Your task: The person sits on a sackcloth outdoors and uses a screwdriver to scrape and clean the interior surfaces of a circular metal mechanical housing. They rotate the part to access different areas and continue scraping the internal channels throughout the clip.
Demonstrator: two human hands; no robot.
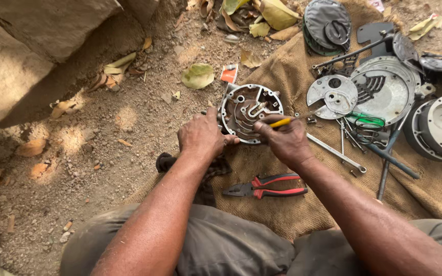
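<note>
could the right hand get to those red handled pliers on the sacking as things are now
Probably yes, once free. The right hand grips a yellow-handled tool at the round metal plate; the red-handled pliers lie uncovered on the burlap beside its forearm.

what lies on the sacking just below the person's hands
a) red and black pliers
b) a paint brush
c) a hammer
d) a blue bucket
a: red-and-black-handled pliers lie on the burlap sacking, below the left hand and right hand, which work on the round metal plate.
</note>
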